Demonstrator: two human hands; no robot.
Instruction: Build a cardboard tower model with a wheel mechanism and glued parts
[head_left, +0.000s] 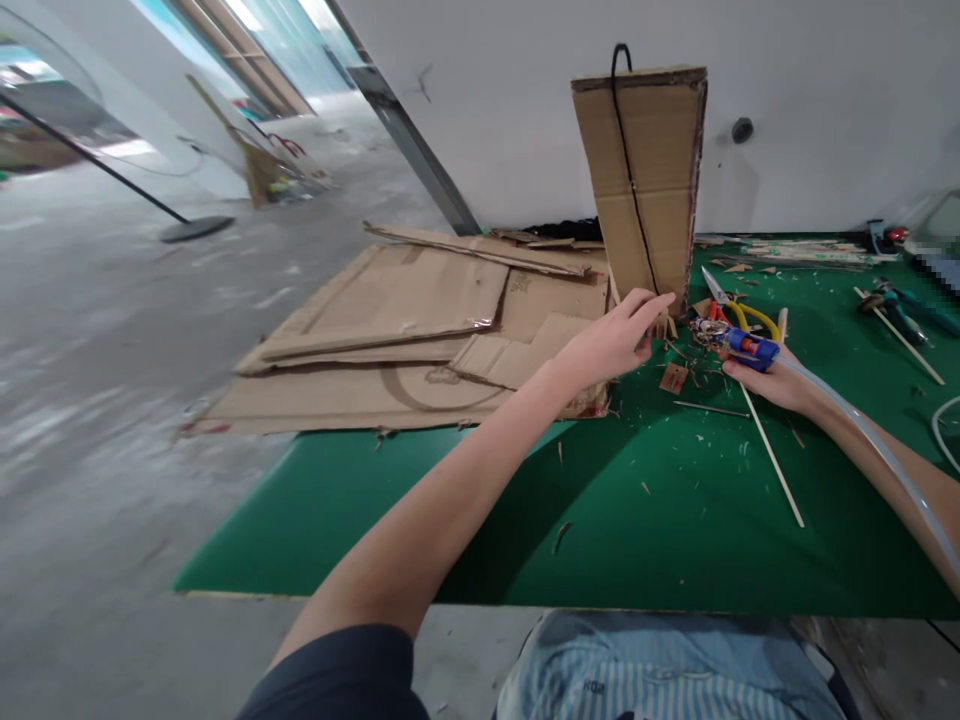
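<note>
A tall cardboard box-like piece (649, 180) stands upright at the back of the table, with a black cord (634, 185) running down its front and looping over its top. My left hand (619, 335) is at the foot of this piece, fingers apart and partly stretched out; nothing shows clearly in it. To its right, my right hand (776, 385) is closed around a blue glue gun (754, 350), whose nozzle end points left toward the piece's base. A long translucent glue stick (862, 425) trails from the gun's back over my right forearm.
Flat cardboard sheets (390, 300) are stacked on the left of the green table (360, 510). Scissors with yellow handles (757, 318), a thin wooden stick (772, 455), a metal rod (709, 408), pliers (896, 310) and scraps lie around the right side. A white wall (510, 120) stands behind.
</note>
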